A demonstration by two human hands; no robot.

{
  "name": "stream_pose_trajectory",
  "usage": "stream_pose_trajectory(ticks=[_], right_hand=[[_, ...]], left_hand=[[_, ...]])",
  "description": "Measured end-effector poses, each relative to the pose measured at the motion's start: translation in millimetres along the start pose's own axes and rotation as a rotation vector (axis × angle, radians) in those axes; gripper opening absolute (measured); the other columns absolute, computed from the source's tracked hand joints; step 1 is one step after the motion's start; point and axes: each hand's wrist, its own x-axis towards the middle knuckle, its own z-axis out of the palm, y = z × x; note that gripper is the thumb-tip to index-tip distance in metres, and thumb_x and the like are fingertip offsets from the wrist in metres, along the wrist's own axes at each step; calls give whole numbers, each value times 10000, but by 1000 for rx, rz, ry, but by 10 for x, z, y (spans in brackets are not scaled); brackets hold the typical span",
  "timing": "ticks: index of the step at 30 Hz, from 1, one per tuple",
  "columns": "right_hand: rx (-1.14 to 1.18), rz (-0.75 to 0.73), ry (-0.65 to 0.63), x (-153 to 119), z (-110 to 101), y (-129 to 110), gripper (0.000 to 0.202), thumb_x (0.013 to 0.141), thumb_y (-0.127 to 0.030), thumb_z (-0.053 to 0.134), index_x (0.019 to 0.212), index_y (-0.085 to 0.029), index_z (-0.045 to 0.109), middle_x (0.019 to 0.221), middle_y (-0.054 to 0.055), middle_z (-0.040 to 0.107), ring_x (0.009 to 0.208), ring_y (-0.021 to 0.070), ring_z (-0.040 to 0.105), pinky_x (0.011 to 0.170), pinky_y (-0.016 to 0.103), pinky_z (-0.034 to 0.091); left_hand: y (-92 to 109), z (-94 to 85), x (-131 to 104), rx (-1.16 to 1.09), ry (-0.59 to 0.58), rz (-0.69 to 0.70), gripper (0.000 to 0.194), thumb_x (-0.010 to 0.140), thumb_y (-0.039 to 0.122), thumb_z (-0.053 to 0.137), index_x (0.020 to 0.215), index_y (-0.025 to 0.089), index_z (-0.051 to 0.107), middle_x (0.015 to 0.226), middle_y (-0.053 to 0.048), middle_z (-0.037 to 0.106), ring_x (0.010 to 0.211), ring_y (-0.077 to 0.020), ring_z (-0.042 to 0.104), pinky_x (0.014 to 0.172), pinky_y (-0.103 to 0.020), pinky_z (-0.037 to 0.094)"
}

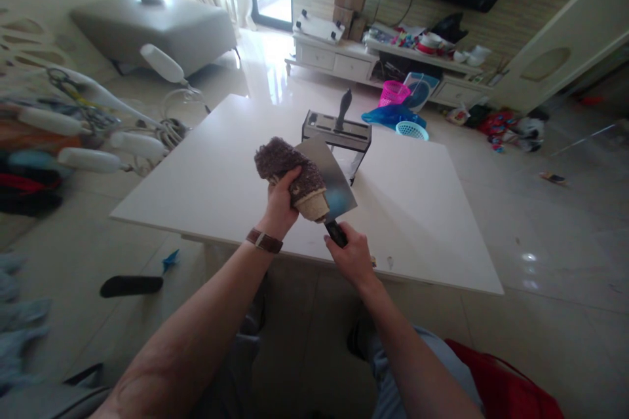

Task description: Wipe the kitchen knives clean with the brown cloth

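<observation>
Just above the near half of a white table (417, 209), my right hand (354, 254) is closed around the black handle of a cleaver (337, 186). Its broad, shiny blade points up and away from me. My left hand (282, 203) grips a folded brown plush cloth (289, 163) with a beige edge. The cloth lies against the left side of the blade and hides part of it. Behind the blade stands a knife holder (319, 123), with one dark handle (344, 105) sticking up from its top slot.
Beyond the table's far edge are a pink basket (393, 93), a blue plastic bag (393, 116) and a light blue basket (411, 131). A tangle of cables and white lamp-like pieces (162, 64) stands at the left. A red bag (511, 383) sits at my lower right.
</observation>
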Motion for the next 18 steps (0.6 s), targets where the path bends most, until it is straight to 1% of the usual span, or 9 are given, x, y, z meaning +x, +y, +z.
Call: stream_pose_trajectory(ticks=[3,7,13,18], right_hand=[[-20,-9,-21,-2,-14,42,171,855,-361,631,769,-216,608,620,-34,554,598,145,488,600,265,331],[-52,-23,-49,-19,-20,63,148,849,-347,639,782,-215,632,634,-23,569,599,150,497,609,273,333],[-66,-44,-60,-12,10,25,146,858,-340,630,778,-218,617,636,-23,549,596,149,472,614,282,309],[-95,-57,-63,-28,-2,50,152,859,-326,631,754,-219,603,630,-20,546,598,151,472,615,285,302]], left_hand=[[-21,-76,78,11,36,52,351,630,197,859,947,185,711,929,-35,792,885,-206,760,892,-364,623],[62,-182,218,4,69,60,332,647,242,854,937,193,699,942,-35,790,896,-193,758,880,-345,624],[132,-194,289,-46,82,94,283,687,265,831,929,199,698,952,-22,789,896,-180,749,881,-335,626],[162,-242,300,26,77,98,279,704,296,823,936,206,697,963,-18,788,899,-169,746,880,-324,626]])
